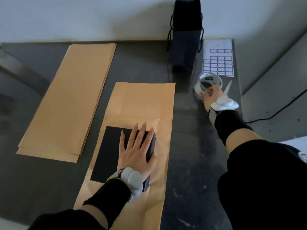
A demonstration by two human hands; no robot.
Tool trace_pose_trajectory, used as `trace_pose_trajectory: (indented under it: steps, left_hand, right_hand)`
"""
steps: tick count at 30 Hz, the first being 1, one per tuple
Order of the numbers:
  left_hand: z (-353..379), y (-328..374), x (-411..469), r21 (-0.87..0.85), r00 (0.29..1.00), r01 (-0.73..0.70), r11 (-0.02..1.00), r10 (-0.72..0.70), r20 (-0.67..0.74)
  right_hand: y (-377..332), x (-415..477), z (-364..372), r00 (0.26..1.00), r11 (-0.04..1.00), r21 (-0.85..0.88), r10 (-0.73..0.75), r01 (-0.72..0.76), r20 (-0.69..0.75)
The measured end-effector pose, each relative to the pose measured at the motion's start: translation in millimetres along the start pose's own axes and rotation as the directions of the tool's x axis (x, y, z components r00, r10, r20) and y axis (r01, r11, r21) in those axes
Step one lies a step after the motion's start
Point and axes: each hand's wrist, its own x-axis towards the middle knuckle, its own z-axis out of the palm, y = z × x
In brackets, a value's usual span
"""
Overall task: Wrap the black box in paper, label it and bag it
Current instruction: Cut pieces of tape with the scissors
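Closest to the camera, at lower centre of the frame, the black box [108, 151] lay flat on a sheet of brown paper [144, 103] on the dark grey table [191, 146]. It was a plain, matte, oblong box with crisp edges and a shallow side wall showing on its right; no print could be made out on it. The left hand [136, 146] rested palm-down on its lid, fingers straight and fanned apart, the thumb lying over the right edge. That hand and the grey wrist device [132, 180] strapped behind it covered the right part of the lid and the near right corner. The sheet's near end ran out of the bottom of the frame. At left, apart from the sheet, lay a stack of brown paper [71, 97]. Farther off, right of centre, the right hand [211, 97] had its fingers curled round a white tape roll [207, 82]; how its fingertips lay could not be made out, and the print inside the roll was hard to read. A pale pointed thing [228, 87] just beside the hand was too blurred to identify. Beyond lay a label sheet [219, 60] of blue-bordered labels, their faces too small to read. Left of it a black bag [184, 47] stood upright against the wall, its top reaching the frame's upper edge.
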Motion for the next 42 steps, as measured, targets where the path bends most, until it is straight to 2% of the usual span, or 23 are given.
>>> trace_pose_trajectory:
  steps: [3,7,11,14,16,19,20,22,23,27,28,30,32,34,36,38,39,42]
  left_hand:
    - [0,0,0,-0.003,1.0,-0.001,1.0,0.001,-0.001]
    - [1,-2,-2,-0.035,1.0,-0.008,0.999,0.008,0.007]
    - [-4,-2,1,-0.09,1.0,0.018,0.996,-0.015,0.027]
    - [-15,-7,-4,-0.345,1.0,0.007,0.938,-0.014,-0.019]
    - [-25,-8,-11,-0.558,0.994,0.012,0.83,-0.07,-0.083]
    - [-43,-5,-20,-0.736,0.982,-0.047,0.675,-0.102,-0.156]
    - [-50,-3,-23,-0.806,0.988,-0.073,0.587,-0.069,-0.14]
    - [-70,4,-29,-0.951,1.0,-0.016,0.308,0.03,-0.007]
    - [-78,9,-31,-0.981,0.994,0.055,0.188,0.078,0.071]
    - [-103,19,-48,-0.92,0.905,0.364,-0.146,0.287,0.313]
    - [-108,20,-52,-0.89,0.888,0.406,-0.207,0.319,0.331]
    - [-115,19,-61,-0.876,0.895,0.403,-0.265,0.313,0.317]
    - [-120,17,-67,-0.908,0.926,0.33,-0.258,0.275,0.259]
    - [-122,13,-72,-0.975,0.962,0.159,-0.158,0.245,0.117]
    - [-120,10,-75,-0.998,0.968,-0.068,-0.017,0.24,-0.07]
    - [-122,10,-81,-0.961,0.945,-0.244,0.131,0.253,-0.206]
    - [-124,12,-85,-0.934,0.929,-0.309,0.181,0.268,-0.256]
    - [-131,22,-103,-0.858,0.876,-0.446,0.256,0.324,-0.358]
  right_hand:
    - [0,-15,1,1.0,0.988,0.155,0.004,0.0,-0.028]
    - [-3,-53,1,0.997,0.862,0.506,0.02,0.021,-0.075]
    - [-7,-110,-2,0.994,0.734,0.67,0.072,-0.11,0.085]
    - [-9,-168,-6,0.992,0.705,0.698,0.084,-0.129,0.099]
    - [-11,-204,-6,0.988,0.657,0.739,0.082,-0.15,0.128]
    - [-17,-248,-2,0.982,0.595,0.782,0.075,-0.183,0.172]
    - [-19,-260,-1,0.982,0.572,0.799,0.079,-0.187,0.174]
    - [-24,-282,1,0.981,0.511,0.838,0.082,-0.192,0.174]
    - [-26,-292,1,0.982,0.477,0.859,0.077,-0.187,0.171]
    - [-31,-327,-1,0.99,0.377,0.915,0.038,-0.143,0.139]
    - [-31,-333,0,0.991,0.372,0.919,0.027,-0.134,0.133]
    - [-30,-347,1,0.993,0.377,0.919,0.009,-0.113,0.119]
    - [-27,-357,1,0.996,0.471,0.879,-0.004,-0.075,0.087]
    - [-21,-364,1,1.0,0.647,0.763,-0.015,0.004,0.008]
    - [-15,-369,-4,0.987,0.761,0.635,-0.037,0.131,-0.159]
    - [-13,-375,-12,0.941,0.781,0.558,-0.11,0.28,-0.319]
    - [-15,-378,-18,0.924,0.772,0.542,-0.148,0.331,-0.353]
    - [-18,-389,-31,0.895,0.814,0.412,-0.271,0.41,-0.355]
